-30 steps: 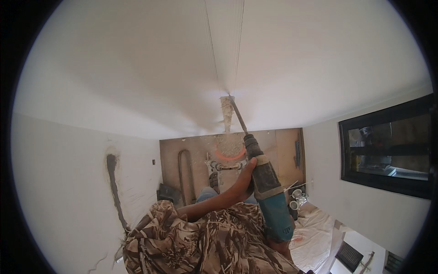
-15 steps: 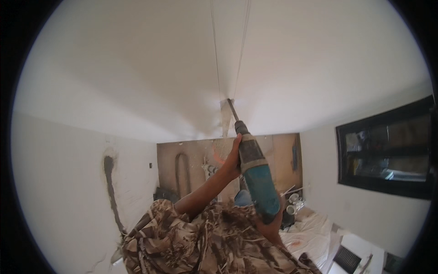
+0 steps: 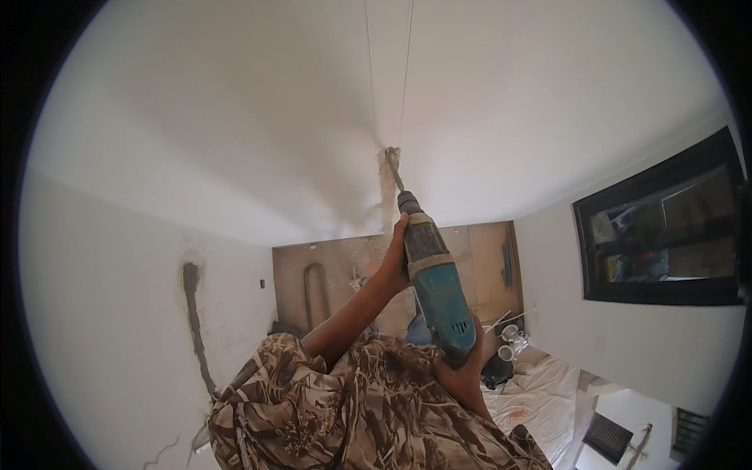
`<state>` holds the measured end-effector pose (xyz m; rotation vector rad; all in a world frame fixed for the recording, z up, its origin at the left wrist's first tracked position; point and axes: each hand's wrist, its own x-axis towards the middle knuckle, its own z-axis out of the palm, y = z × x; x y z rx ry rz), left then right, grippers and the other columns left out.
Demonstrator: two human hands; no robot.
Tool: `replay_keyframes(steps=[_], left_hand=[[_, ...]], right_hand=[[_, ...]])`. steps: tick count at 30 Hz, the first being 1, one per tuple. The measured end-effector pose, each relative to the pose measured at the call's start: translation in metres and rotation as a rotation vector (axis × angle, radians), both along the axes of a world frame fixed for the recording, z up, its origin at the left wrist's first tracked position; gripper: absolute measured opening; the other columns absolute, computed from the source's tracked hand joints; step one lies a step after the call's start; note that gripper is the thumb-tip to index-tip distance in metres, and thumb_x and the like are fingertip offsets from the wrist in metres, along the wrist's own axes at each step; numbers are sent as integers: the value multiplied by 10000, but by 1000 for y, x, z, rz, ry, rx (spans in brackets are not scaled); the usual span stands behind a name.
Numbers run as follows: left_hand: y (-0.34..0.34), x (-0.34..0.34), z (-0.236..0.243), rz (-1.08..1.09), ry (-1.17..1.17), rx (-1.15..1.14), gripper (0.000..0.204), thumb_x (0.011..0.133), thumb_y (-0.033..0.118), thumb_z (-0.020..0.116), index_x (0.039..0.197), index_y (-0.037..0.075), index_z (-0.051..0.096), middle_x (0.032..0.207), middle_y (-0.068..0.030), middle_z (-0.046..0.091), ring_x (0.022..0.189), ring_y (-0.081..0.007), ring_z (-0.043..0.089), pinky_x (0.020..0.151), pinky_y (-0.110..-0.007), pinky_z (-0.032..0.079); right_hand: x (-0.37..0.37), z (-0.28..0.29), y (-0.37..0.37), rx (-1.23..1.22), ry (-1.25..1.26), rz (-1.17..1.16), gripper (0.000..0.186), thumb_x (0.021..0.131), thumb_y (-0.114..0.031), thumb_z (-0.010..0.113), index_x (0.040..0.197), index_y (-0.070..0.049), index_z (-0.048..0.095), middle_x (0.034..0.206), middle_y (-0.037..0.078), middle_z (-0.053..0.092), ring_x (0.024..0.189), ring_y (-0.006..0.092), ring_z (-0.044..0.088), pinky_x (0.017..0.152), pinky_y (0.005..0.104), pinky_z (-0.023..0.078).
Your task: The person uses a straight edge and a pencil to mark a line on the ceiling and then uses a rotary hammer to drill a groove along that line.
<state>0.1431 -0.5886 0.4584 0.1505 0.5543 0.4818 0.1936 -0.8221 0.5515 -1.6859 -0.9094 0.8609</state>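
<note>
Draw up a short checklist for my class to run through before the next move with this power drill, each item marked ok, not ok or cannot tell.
1. Left hand supporting the power drill near its front: ok.
2. Right hand at the drill's rear end: ok.
3. Bit lined up with the upper end of the wall's rough groove: ok.
4. Hands gloved: not ok, both bare.
5. Trigger released: cannot tell, out of sight.

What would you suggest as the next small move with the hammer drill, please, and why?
I would probably edge the bit slightly up the wall, as its tip seems to sit at the top end of the chipped channel while the two scored lines continue above over unbroken surface. The left hand and right hand both grip the hammer drill.
</note>
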Motion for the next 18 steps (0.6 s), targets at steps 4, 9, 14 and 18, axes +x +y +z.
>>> replay_keyframes(steps=[4,9,14,18], left_hand=[[-24,-17,5,-29,15,40,707,845,709,542,1188,91,520,1029,-84,604,980,-226,625,903,-404,521],[-30,-21,7,-27,26,107,681,890,722,416,1132,93,511,1002,-113,605,961,-286,669,867,-450,568],[-17,-25,2,-65,27,87,697,860,713,499,1169,89,514,1039,-99,602,971,-243,639,892,-418,537],[-12,-26,-4,-33,46,97,683,880,735,410,1115,103,513,976,-101,597,918,-270,661,853,-431,570]], right_hand=[[-21,5,-28,51,-148,9,873,723,4,635,1478,3,198,1298,228,497,1201,305,535,1009,402,426],[-27,-1,-37,83,-60,-32,884,723,0,662,1474,8,196,1209,221,568,1113,297,601,953,386,469],[-32,-4,-26,107,-83,-9,879,745,-8,675,1478,1,189,1225,224,557,1134,294,589,959,395,465],[-38,1,-19,85,-109,31,886,768,-27,683,1487,-13,166,1306,238,488,1214,301,530,1004,412,427]])
